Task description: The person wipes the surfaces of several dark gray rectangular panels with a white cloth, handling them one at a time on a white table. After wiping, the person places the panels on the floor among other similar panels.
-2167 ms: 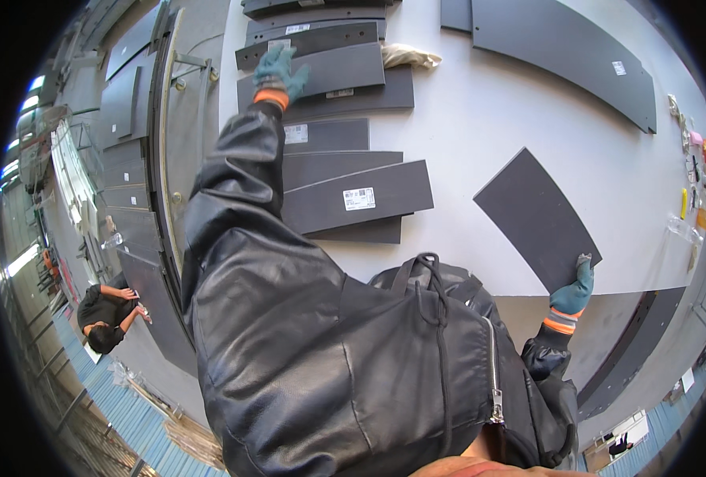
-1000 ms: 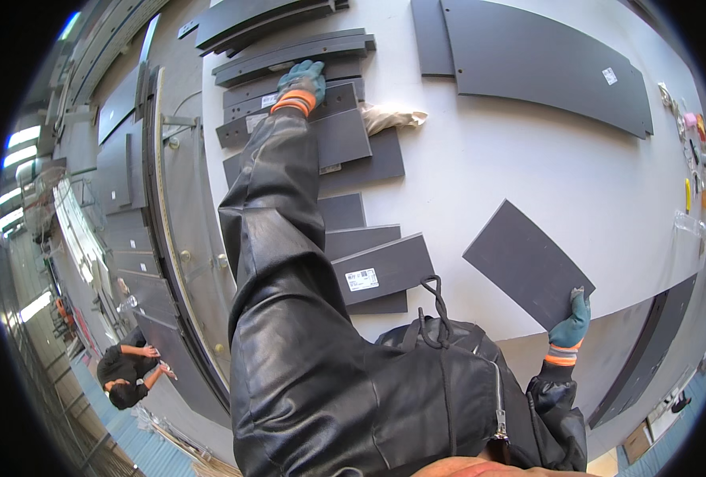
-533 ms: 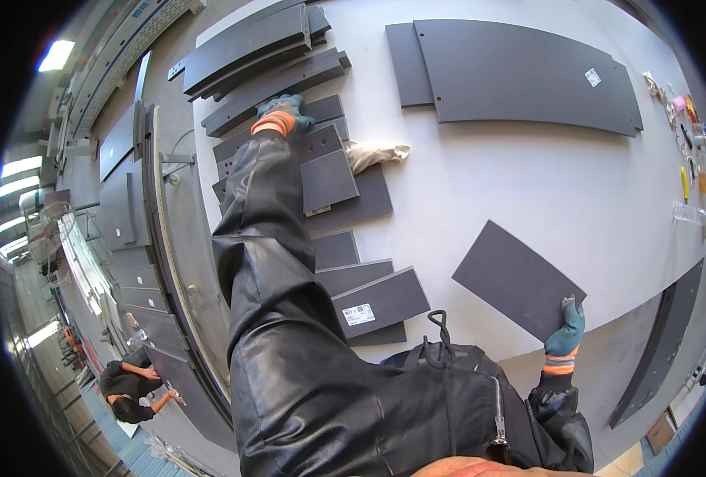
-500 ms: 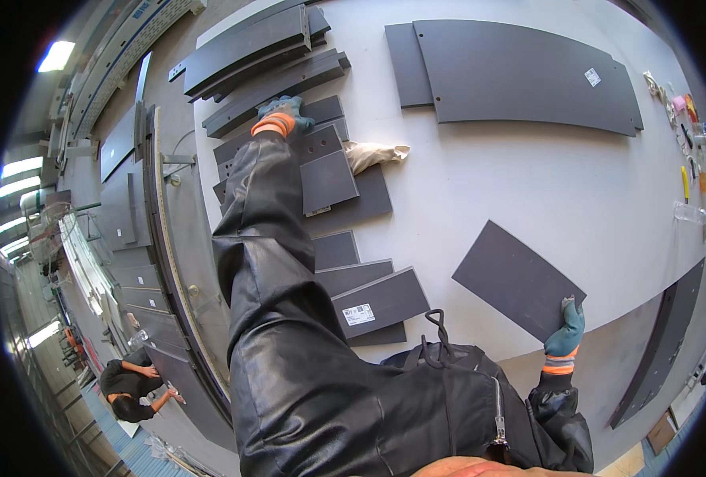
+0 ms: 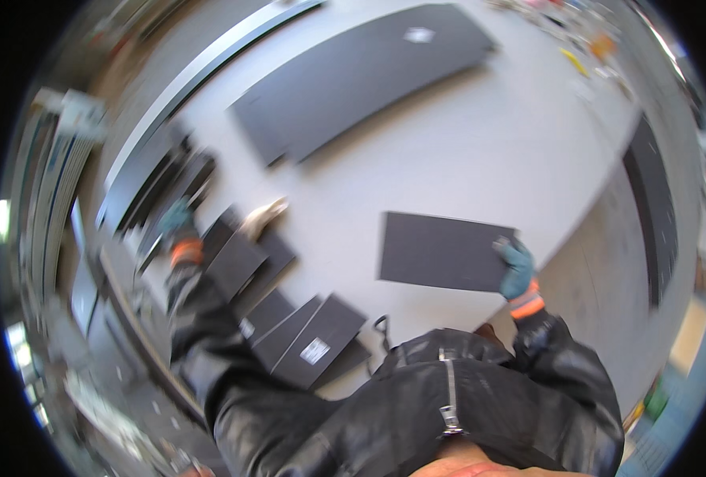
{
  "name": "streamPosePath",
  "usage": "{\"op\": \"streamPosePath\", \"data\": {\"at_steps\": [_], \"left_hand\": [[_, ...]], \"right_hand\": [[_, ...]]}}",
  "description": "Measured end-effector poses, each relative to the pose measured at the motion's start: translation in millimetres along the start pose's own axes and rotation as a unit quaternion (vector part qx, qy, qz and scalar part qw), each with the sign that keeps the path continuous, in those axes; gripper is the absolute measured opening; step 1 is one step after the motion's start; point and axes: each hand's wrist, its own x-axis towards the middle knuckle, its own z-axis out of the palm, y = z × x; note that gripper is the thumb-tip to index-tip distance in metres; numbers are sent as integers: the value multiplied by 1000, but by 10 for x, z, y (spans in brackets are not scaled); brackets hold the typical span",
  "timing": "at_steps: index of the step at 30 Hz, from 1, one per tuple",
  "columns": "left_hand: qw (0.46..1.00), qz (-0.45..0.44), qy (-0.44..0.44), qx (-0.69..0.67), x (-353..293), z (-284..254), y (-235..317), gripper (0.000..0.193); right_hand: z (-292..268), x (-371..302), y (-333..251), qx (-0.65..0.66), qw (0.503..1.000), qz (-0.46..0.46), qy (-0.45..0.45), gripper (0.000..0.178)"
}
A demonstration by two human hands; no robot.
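Note:
At the right edge of a dark grey rectangular panel (image 5: 440, 250), my gloved right hand (image 5: 518, 269) grips it with the thumb on top. This panel lies over the white table (image 5: 353, 183); whether it touches the surface I cannot tell. My gloved left hand (image 5: 179, 219) reaches out to the far left, beside a stack of long dark grey boards (image 5: 147, 171). Motion smears its fingers, so its hold is unclear. Closer to me, smaller dark panels (image 5: 237, 258) lie in an overlapping pile with a cream cloth (image 5: 263, 216). Several more, one with a white label (image 5: 315, 350), fan out beside my left sleeve.
Two large dark panels (image 5: 361, 79) lie overlapped at the table's far side. Small items, among them a yellow tool (image 5: 574, 62), sit at the far right corner. A long dark board (image 5: 653, 211) stands beyond the right edge. Racks with boards line the left.
The view has swung round to the left. My right hand still grips the panel, which now lies more level across the view. My left hand has come nearer the ends of the long boards.

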Motion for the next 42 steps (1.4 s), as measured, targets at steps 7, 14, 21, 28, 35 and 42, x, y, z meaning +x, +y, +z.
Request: {"op": "streamPosePath", "data": {"at_steps": [7, 14, 21, 28, 35, 42], "left_hand": [[984, 85, 149, -44, 351, -1561, 645, 20], [981, 104, 63, -149, 797, -3354, 2319, 18], [921, 221, 50, -316, 1220, -4773, 4323, 32], [907, 304, -38, -289, 1527, -5912, 6391, 30], [881, 376, -117, -262, 2042, -6650, 8171, 35], [862, 411, -169, -244, 3054, -6899, 9638, 41]], "right_hand": [[-140, -204, -553, 58, 994, 30, -85, 25], [-1127, -329, -889, 144, 987, -9, -67, 19], [-2847, -299, -1204, 201, 976, -77, -7, 20], [-4783, -202, -1527, 229, 962, -126, 80, 24], [-6103, 86, -1910, 244, 942, -153, 172, 23], [-6749, 963, -2213, 302, 913, -173, 214, 23]]}}
